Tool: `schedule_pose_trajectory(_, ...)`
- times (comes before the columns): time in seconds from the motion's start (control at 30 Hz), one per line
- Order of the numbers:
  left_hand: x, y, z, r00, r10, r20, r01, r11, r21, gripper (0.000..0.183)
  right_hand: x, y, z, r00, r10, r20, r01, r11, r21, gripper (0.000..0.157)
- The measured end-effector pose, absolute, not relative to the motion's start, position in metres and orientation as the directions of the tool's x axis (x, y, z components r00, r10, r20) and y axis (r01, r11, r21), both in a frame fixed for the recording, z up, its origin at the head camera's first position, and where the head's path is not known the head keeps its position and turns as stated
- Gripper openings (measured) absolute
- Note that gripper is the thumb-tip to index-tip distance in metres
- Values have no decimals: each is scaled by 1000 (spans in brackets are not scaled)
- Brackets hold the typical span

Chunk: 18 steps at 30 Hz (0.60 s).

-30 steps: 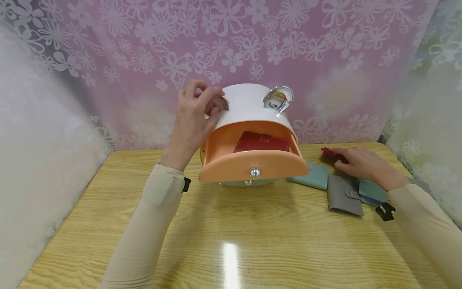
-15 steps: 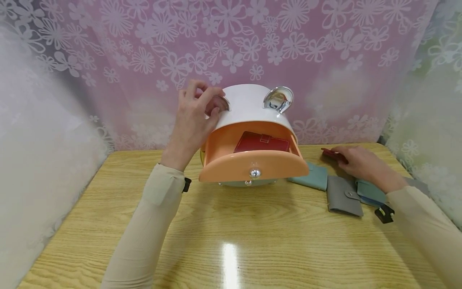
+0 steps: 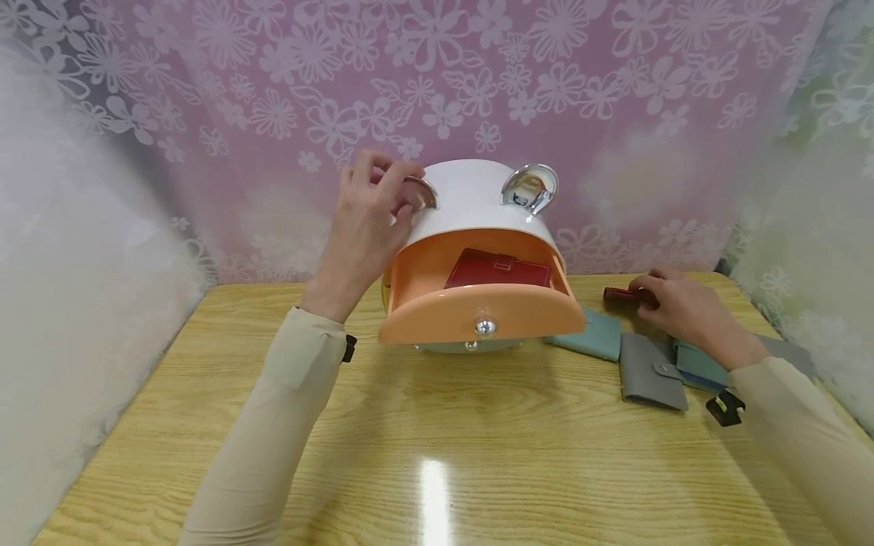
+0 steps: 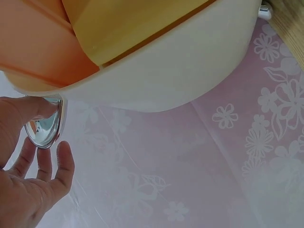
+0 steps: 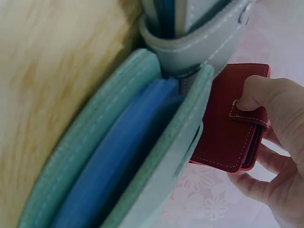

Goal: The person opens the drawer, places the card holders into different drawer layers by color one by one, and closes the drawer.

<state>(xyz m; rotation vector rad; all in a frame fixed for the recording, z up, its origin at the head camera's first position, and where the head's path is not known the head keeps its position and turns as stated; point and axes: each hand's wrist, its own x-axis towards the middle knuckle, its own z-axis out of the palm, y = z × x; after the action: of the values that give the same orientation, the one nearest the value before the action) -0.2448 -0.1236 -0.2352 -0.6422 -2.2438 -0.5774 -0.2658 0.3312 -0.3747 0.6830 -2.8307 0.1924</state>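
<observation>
In the head view, a white box (image 3: 471, 189) with chrome ears stands at the back of the table, its orange drawer (image 3: 430, 320) pulled out. Inside the drawer lies a red wallet (image 3: 495, 269) with a strap. My left hand (image 3: 369, 220) pinches the left chrome ear (image 4: 47, 124), thumb on one face and fingertips at the other. To the right of the box, my right hand (image 3: 690, 307) grips a second red card wallet (image 5: 228, 128). In the right wrist view, its thumb presses the strap and the fingers are behind.
Right of the box lie a light teal wallet (image 3: 592, 335), a grey snap wallet (image 3: 647, 370), a green wallet (image 3: 698, 365) with blue sleeves, and another grey one (image 3: 785, 350). A wooden table (image 3: 492, 455) holds everything; a flowered curtain (image 3: 437, 83) hangs behind.
The red wallet in my right hand has tilted slightly, and the hand has shifted a little with it. My left hand, the box and the drawer keep their places.
</observation>
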Motion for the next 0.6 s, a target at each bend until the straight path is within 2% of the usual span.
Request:
schedule_pose_trajectory(0.33, -244, -123, -234, -622, 275, 733, 596, 774, 215, 33, -262, 331, -378, -818, -442, 368, -491, 870, -47, 33)
schedule_pose_trajectory(0.6, -242, -122, -233, -622, 276, 732, 591, 779, 209, 34, -258, 331, -379, -751, -471, 463, -536, 844, -11, 33)
